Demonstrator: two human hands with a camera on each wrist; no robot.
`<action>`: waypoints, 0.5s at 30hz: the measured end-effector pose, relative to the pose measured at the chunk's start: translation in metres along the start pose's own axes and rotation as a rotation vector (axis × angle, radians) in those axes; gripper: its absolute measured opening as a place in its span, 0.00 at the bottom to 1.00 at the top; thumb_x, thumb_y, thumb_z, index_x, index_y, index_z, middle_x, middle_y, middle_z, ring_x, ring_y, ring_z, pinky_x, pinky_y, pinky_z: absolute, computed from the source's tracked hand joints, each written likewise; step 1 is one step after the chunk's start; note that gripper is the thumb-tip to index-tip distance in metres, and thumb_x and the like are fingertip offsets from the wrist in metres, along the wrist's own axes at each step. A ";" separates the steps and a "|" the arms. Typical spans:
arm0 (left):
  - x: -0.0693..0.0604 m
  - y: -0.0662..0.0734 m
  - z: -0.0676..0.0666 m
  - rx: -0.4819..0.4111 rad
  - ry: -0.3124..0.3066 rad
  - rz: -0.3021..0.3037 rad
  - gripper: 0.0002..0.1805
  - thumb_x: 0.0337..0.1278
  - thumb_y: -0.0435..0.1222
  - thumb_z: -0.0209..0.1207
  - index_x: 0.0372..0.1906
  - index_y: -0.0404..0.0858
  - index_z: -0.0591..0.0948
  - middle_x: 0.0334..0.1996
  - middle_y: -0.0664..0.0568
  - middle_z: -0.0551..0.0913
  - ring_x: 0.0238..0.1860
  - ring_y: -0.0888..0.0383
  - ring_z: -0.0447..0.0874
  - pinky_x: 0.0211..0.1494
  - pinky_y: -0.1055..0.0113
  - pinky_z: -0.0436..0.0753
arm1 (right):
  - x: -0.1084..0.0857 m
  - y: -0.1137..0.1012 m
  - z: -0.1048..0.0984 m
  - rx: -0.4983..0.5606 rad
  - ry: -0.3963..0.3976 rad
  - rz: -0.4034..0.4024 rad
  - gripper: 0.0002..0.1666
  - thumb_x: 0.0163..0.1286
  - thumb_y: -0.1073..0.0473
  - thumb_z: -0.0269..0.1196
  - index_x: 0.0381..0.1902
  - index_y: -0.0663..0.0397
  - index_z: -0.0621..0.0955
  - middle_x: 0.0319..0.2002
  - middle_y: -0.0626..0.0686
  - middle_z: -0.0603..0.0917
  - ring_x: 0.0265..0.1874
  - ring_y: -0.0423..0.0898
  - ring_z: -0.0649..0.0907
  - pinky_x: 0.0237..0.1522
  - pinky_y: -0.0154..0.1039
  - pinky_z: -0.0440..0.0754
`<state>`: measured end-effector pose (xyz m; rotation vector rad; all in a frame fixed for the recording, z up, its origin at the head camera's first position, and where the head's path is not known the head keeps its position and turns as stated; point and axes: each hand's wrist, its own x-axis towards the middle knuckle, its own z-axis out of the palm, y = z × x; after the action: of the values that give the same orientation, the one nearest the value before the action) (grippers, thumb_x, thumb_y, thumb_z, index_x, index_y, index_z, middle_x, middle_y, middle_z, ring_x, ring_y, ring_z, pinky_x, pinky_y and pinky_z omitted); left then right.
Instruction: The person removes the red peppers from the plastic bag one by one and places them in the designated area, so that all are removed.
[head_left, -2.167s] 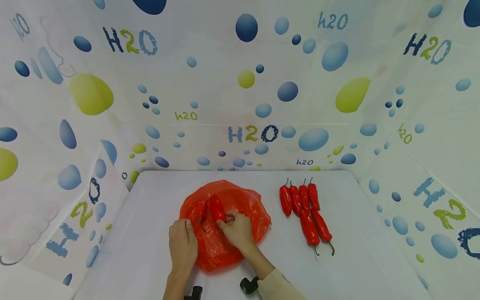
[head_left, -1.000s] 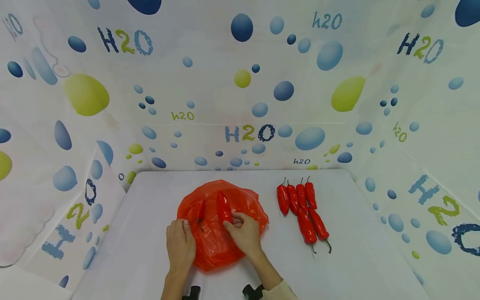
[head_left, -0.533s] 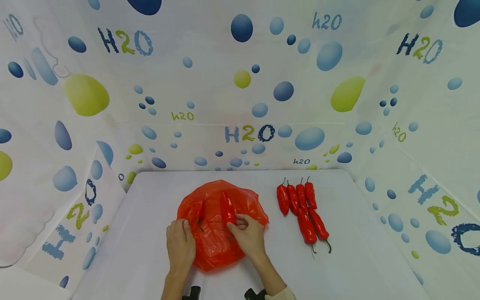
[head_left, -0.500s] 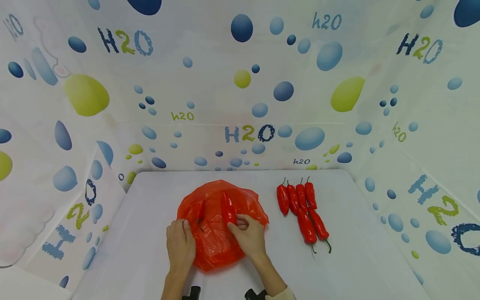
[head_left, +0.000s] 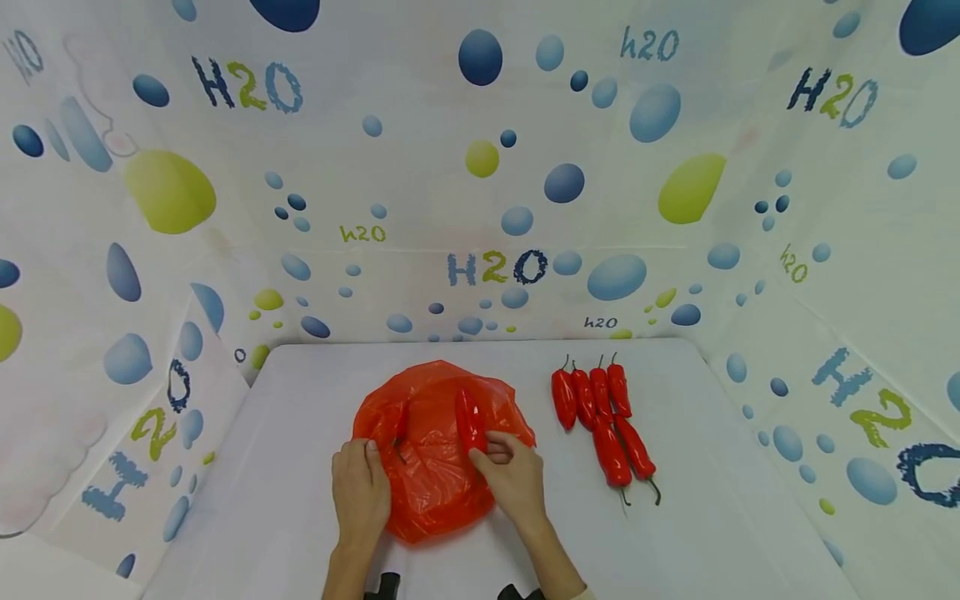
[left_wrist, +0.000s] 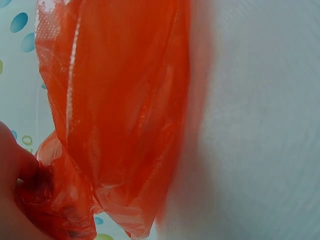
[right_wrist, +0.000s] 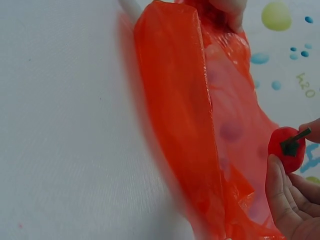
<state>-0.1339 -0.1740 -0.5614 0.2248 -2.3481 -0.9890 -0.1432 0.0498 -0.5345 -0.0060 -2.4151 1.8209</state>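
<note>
A red plastic bag (head_left: 431,492) lies spread on the white table. My left hand (head_left: 360,487) pinches its left edge; in the left wrist view the plastic bunches at that hand's fingers (left_wrist: 27,167). Between the thumb and fingers of my right hand (head_left: 513,475) is a red chili pepper (head_left: 469,421), tip pointing away, above the bag's right half. The right wrist view shows this pepper (right_wrist: 286,150) from its green stem end. Another red pepper (head_left: 402,423) with a dark green stem sits at the bag's left part, and I cannot tell whether it is inside.
Right of the bag, several red chili peppers (head_left: 588,396) lie side by side in a far row. Two more (head_left: 611,454) lie nearer, stems toward me. Black wrist mounts (head_left: 386,586) show at the bottom. A patterned curtain (head_left: 480,167) surrounds the table (head_left: 712,517).
My right hand has carried the pepper rightward across the bag, bringing it more upright in view. The left hand keeps its hold on the bag's edge. The head view has shifted slightly.
</note>
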 end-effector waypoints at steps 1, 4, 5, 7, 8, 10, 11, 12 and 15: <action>0.000 0.000 0.000 0.000 0.001 0.003 0.09 0.80 0.33 0.50 0.44 0.31 0.76 0.34 0.43 0.74 0.37 0.48 0.67 0.40 0.56 0.68 | 0.000 0.000 -0.001 -0.005 0.004 -0.002 0.26 0.66 0.51 0.75 0.57 0.59 0.85 0.41 0.52 0.89 0.38 0.45 0.88 0.40 0.37 0.88; 0.000 -0.001 0.001 0.001 0.006 0.008 0.09 0.80 0.33 0.50 0.43 0.31 0.76 0.34 0.43 0.74 0.37 0.49 0.67 0.39 0.56 0.68 | -0.001 0.000 -0.005 -0.022 0.017 -0.009 0.25 0.67 0.51 0.75 0.57 0.58 0.85 0.41 0.52 0.89 0.38 0.45 0.87 0.40 0.36 0.87; 0.000 -0.001 0.001 0.001 0.004 0.007 0.09 0.80 0.34 0.50 0.44 0.31 0.76 0.34 0.43 0.74 0.37 0.49 0.67 0.39 0.56 0.68 | -0.001 0.000 -0.007 -0.022 0.023 -0.012 0.25 0.67 0.51 0.75 0.56 0.58 0.85 0.41 0.52 0.89 0.38 0.44 0.87 0.40 0.36 0.87; 0.000 -0.001 0.001 0.001 0.000 0.002 0.09 0.80 0.34 0.50 0.44 0.31 0.76 0.34 0.43 0.74 0.37 0.49 0.67 0.40 0.56 0.69 | -0.001 0.000 -0.010 -0.021 0.035 -0.015 0.24 0.67 0.51 0.75 0.56 0.58 0.86 0.40 0.52 0.90 0.38 0.44 0.88 0.39 0.36 0.87; 0.000 -0.001 0.001 0.000 -0.002 -0.001 0.10 0.81 0.34 0.50 0.44 0.31 0.76 0.34 0.42 0.74 0.37 0.49 0.67 0.40 0.55 0.69 | -0.002 0.000 -0.011 -0.019 0.042 -0.017 0.24 0.67 0.51 0.75 0.55 0.58 0.86 0.40 0.52 0.90 0.38 0.45 0.88 0.39 0.35 0.87; 0.000 -0.001 0.001 0.002 -0.007 -0.007 0.10 0.81 0.35 0.50 0.44 0.31 0.76 0.35 0.42 0.75 0.38 0.48 0.67 0.40 0.55 0.69 | -0.003 0.001 -0.015 -0.012 0.055 -0.023 0.23 0.66 0.52 0.75 0.55 0.59 0.86 0.39 0.52 0.90 0.37 0.45 0.88 0.39 0.36 0.87; 0.000 -0.001 0.001 0.001 -0.008 -0.009 0.10 0.81 0.35 0.50 0.45 0.31 0.76 0.35 0.42 0.75 0.38 0.48 0.67 0.41 0.55 0.70 | -0.003 0.001 -0.016 -0.009 0.062 -0.021 0.23 0.66 0.52 0.75 0.54 0.59 0.87 0.39 0.52 0.90 0.38 0.45 0.88 0.39 0.35 0.87; 0.000 -0.002 0.001 0.002 -0.008 -0.010 0.10 0.81 0.35 0.50 0.45 0.31 0.76 0.35 0.42 0.75 0.38 0.48 0.67 0.41 0.55 0.70 | -0.003 0.001 -0.018 -0.007 0.069 -0.022 0.23 0.66 0.52 0.75 0.54 0.59 0.87 0.39 0.52 0.90 0.37 0.46 0.88 0.39 0.35 0.87; 0.000 -0.001 0.001 0.000 -0.002 -0.002 0.09 0.81 0.34 0.50 0.45 0.31 0.76 0.36 0.42 0.75 0.39 0.47 0.68 0.41 0.55 0.70 | -0.003 0.003 -0.022 -0.005 0.097 -0.003 0.21 0.66 0.53 0.75 0.53 0.57 0.87 0.39 0.51 0.90 0.37 0.45 0.88 0.39 0.35 0.87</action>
<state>-0.1345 -0.1742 -0.5628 0.2260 -2.3507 -0.9902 -0.1381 0.0718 -0.5318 -0.0880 -2.3529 1.7698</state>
